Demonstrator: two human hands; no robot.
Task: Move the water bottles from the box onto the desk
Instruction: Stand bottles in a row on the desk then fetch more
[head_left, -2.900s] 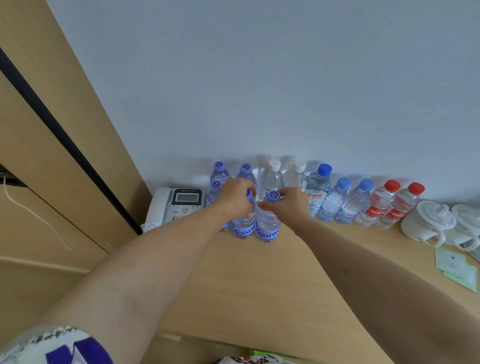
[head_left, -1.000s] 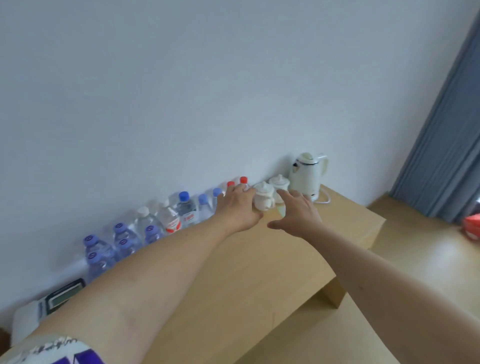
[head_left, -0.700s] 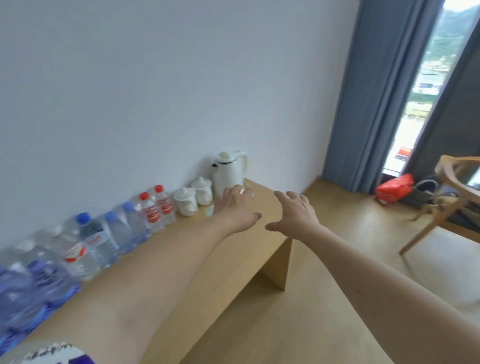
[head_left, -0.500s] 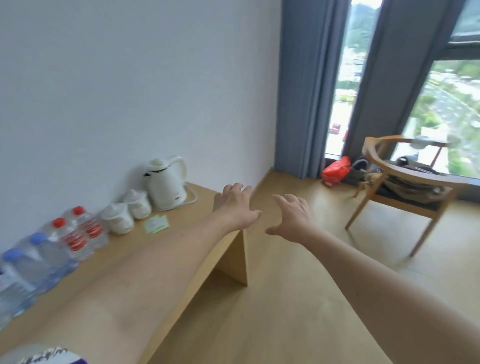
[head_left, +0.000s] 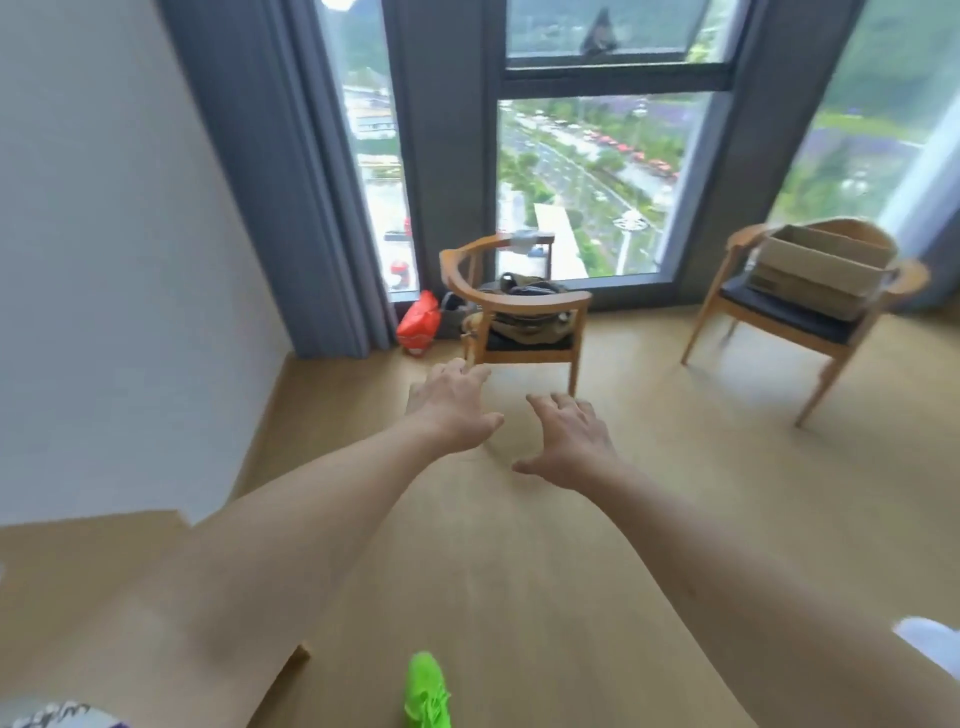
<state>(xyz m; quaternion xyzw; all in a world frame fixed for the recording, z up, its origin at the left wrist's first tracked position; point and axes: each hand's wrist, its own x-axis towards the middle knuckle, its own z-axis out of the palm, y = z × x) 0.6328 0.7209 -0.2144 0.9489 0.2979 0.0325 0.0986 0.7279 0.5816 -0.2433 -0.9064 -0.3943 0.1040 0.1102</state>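
Two bare hands are reaching out in front, and both are holding nothing. The left hand (head_left: 456, 410) is keeping its fingers (head_left: 464, 370) loose and a little spread. The right hand (head_left: 570, 441) is doing the same, with its thumb sticking out to the side.

Two wooden chairs are standing by the window. One brown cardboard box (head_left: 815, 270) is sitting on the right chair (head_left: 810, 317), well apart from both hands. Its top is open, but what is inside is not showing. The left chair (head_left: 514, 312) is holding a dark bag (head_left: 524, 312). One red bag (head_left: 418, 325) is lying on the floor (head_left: 675, 467) just beside it.

The tabletop (head_left: 78, 561) is showing only as a light wooden corner at the lower left. The floor is light wood too. A white wall (head_left: 104, 260) is running along the left, and grey curtains (head_left: 280, 182) are hanging by the big window (head_left: 597, 182).
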